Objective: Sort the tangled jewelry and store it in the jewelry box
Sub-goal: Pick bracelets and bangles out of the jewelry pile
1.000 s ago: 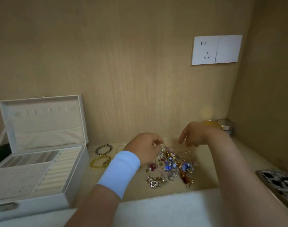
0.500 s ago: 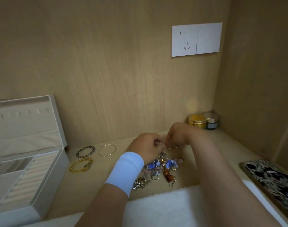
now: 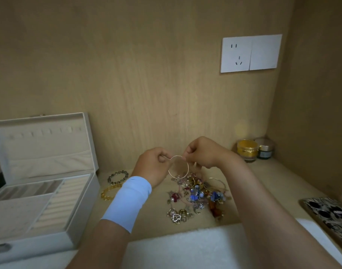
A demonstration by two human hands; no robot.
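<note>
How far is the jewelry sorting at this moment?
Done: dark bracelet and yellow bracelet lie separated beside the open jewelry box, its compartments look empty. In hand: left hand and right hand pinch a thin bangle above the pile. Left: untangling that pile, storing everything.

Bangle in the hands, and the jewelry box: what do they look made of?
Bangle: thin gold-toned metal, likely; glossy glints, a rigid hoop pinched between left hand and right hand. Jewelry box: white leather-like shell, possibly faux; matte cream fabric-looking lining.
</note>
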